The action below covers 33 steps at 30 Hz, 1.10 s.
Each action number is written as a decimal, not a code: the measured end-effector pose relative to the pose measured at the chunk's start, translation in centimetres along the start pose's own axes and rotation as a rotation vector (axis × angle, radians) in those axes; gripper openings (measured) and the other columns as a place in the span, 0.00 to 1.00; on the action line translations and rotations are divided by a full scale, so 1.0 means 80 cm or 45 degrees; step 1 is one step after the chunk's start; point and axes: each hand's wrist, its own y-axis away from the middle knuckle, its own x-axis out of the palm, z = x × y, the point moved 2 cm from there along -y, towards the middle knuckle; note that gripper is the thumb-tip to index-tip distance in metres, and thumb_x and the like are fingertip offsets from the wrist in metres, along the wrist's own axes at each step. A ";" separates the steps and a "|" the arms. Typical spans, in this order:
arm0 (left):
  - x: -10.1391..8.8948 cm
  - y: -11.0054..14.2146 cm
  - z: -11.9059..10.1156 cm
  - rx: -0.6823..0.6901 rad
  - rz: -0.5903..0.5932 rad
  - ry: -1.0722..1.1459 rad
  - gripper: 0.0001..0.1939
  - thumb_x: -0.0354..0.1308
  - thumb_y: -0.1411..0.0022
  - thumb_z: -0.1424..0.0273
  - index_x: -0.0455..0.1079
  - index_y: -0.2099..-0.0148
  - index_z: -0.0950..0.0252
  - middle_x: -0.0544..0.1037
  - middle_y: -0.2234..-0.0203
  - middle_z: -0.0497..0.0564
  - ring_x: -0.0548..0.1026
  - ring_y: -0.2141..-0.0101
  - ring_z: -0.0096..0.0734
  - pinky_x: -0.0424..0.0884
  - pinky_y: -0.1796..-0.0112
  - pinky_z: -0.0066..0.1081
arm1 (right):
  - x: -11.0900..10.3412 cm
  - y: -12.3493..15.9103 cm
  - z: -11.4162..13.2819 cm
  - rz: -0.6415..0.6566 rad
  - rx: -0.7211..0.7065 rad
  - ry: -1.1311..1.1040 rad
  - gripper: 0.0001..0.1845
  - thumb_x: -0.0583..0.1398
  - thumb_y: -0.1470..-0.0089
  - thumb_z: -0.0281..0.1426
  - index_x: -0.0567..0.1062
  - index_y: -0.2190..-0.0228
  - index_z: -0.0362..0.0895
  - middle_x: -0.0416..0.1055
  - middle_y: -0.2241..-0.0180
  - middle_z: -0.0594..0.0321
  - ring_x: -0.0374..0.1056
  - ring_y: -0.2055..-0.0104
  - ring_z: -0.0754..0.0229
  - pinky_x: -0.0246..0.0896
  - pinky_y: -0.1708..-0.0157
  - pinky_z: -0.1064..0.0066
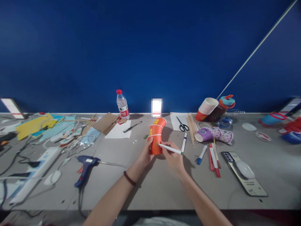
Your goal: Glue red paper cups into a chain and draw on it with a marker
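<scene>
My left hand (147,153) grips a curved stack of orange paper cups (155,144) joined end to end, with white rims and yellow lettering. The stack leans a little to the right at its top. In my right hand (173,160) is a white marker (171,148) with a green end, its tip at the side of the lowest cup. A small green piece (145,137) shows just left of the cups. Another white marker (184,142) lies on the table beyond my right hand. My left wrist wears a dark beaded bracelet (129,178).
At left lie a blue glue gun (87,168), a power strip (35,175) and cables. A water bottle (122,105), craft knife (133,126) and scissors (182,124) are farther back. Right are stacked cups (207,108), purple cups (213,134), markers (214,160) and a phone (244,174).
</scene>
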 end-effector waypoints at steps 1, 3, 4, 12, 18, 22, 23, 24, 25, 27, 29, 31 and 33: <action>0.000 -0.001 0.000 -0.002 0.000 -0.001 0.20 0.66 0.47 0.60 0.70 0.55 0.65 0.79 0.68 0.52 0.77 0.68 0.33 0.69 0.60 0.33 | 0.000 0.000 0.000 0.001 -0.006 0.001 0.10 0.61 0.47 0.37 0.77 0.67 0.44 0.76 0.66 0.58 0.71 0.68 0.58 0.66 0.68 0.68; -0.002 -0.002 0.001 -0.007 0.005 -0.002 0.20 0.66 0.47 0.60 0.70 0.55 0.65 0.79 0.67 0.52 0.77 0.68 0.34 0.69 0.60 0.34 | 0.000 0.000 0.000 0.003 -0.018 -0.005 0.09 0.61 0.47 0.36 0.76 0.67 0.44 0.76 0.66 0.58 0.71 0.67 0.57 0.66 0.67 0.68; -0.002 -0.003 0.001 -0.009 0.010 -0.004 0.21 0.66 0.47 0.60 0.70 0.55 0.65 0.79 0.67 0.53 0.77 0.68 0.35 0.70 0.60 0.34 | 0.000 0.000 0.000 0.005 -0.023 -0.008 0.09 0.61 0.47 0.36 0.76 0.67 0.44 0.76 0.66 0.58 0.71 0.67 0.57 0.66 0.66 0.68; -0.005 -0.004 0.002 -0.023 0.011 -0.024 0.22 0.65 0.46 0.58 0.70 0.53 0.66 0.80 0.67 0.53 0.78 0.67 0.35 0.70 0.60 0.33 | -0.001 0.000 0.000 0.001 -0.032 -0.025 0.09 0.61 0.48 0.36 0.77 0.68 0.44 0.77 0.66 0.57 0.72 0.66 0.56 0.67 0.66 0.67; -0.002 -0.002 0.000 -0.035 0.005 -0.043 0.21 0.64 0.46 0.58 0.71 0.55 0.67 0.79 0.68 0.54 0.77 0.68 0.34 0.70 0.61 0.33 | 0.000 0.001 -0.001 0.016 -0.019 -0.046 0.08 0.60 0.47 0.35 0.76 0.67 0.44 0.77 0.64 0.56 0.72 0.63 0.55 0.67 0.63 0.64; -0.001 -0.001 -0.001 -0.045 -0.008 -0.044 0.22 0.65 0.46 0.58 0.71 0.55 0.67 0.80 0.67 0.54 0.78 0.67 0.35 0.71 0.62 0.32 | 0.000 0.001 -0.002 0.015 -0.028 -0.064 0.08 0.61 0.47 0.35 0.76 0.68 0.44 0.77 0.63 0.56 0.72 0.62 0.54 0.67 0.63 0.64; -0.001 -0.001 -0.001 -0.042 -0.007 -0.037 0.22 0.65 0.47 0.58 0.71 0.55 0.67 0.80 0.67 0.54 0.78 0.67 0.35 0.71 0.62 0.32 | 0.000 0.001 -0.002 0.020 -0.029 -0.070 0.08 0.60 0.47 0.35 0.76 0.68 0.44 0.78 0.63 0.56 0.72 0.62 0.54 0.67 0.63 0.64; 0.000 -0.001 -0.001 -0.040 -0.004 -0.031 0.22 0.65 0.47 0.58 0.71 0.55 0.67 0.80 0.67 0.54 0.77 0.68 0.34 0.71 0.62 0.32 | 0.000 0.000 -0.002 0.026 -0.029 -0.073 0.07 0.60 0.47 0.35 0.76 0.67 0.44 0.77 0.63 0.56 0.72 0.61 0.54 0.67 0.63 0.64; 0.000 -0.001 -0.001 -0.036 0.000 -0.027 0.22 0.65 0.47 0.58 0.71 0.55 0.67 0.79 0.67 0.53 0.77 0.68 0.34 0.71 0.62 0.32 | 0.000 0.000 -0.003 0.029 -0.031 -0.074 0.07 0.60 0.47 0.34 0.76 0.67 0.45 0.77 0.63 0.56 0.72 0.61 0.54 0.67 0.62 0.64; 0.001 -0.001 -0.001 -0.027 -0.006 -0.024 0.21 0.65 0.47 0.58 0.70 0.55 0.66 0.79 0.67 0.53 0.77 0.68 0.33 0.72 0.61 0.32 | -0.001 0.000 -0.003 0.029 -0.041 -0.070 0.07 0.60 0.47 0.34 0.76 0.68 0.45 0.77 0.63 0.56 0.72 0.61 0.53 0.67 0.61 0.63; 0.000 -0.001 -0.001 -0.027 -0.033 -0.019 0.21 0.65 0.47 0.59 0.70 0.55 0.66 0.79 0.67 0.52 0.77 0.68 0.33 0.72 0.60 0.32 | -0.001 -0.001 -0.003 0.031 -0.049 -0.068 0.07 0.60 0.47 0.34 0.76 0.68 0.44 0.77 0.63 0.56 0.72 0.60 0.53 0.66 0.60 0.63; 0.000 -0.001 -0.001 -0.028 -0.058 -0.014 0.21 0.65 0.47 0.59 0.70 0.54 0.66 0.79 0.67 0.53 0.77 0.68 0.33 0.72 0.60 0.32 | 0.000 -0.001 -0.003 0.030 -0.049 -0.073 0.07 0.60 0.47 0.34 0.76 0.68 0.44 0.77 0.63 0.56 0.72 0.60 0.53 0.66 0.61 0.63; -0.001 -0.001 -0.001 -0.037 -0.060 -0.018 0.21 0.65 0.46 0.59 0.70 0.54 0.66 0.79 0.66 0.54 0.77 0.67 0.34 0.72 0.60 0.33 | 0.000 0.000 -0.002 0.032 -0.038 -0.079 0.07 0.61 0.47 0.35 0.76 0.68 0.44 0.77 0.63 0.56 0.72 0.60 0.53 0.67 0.61 0.64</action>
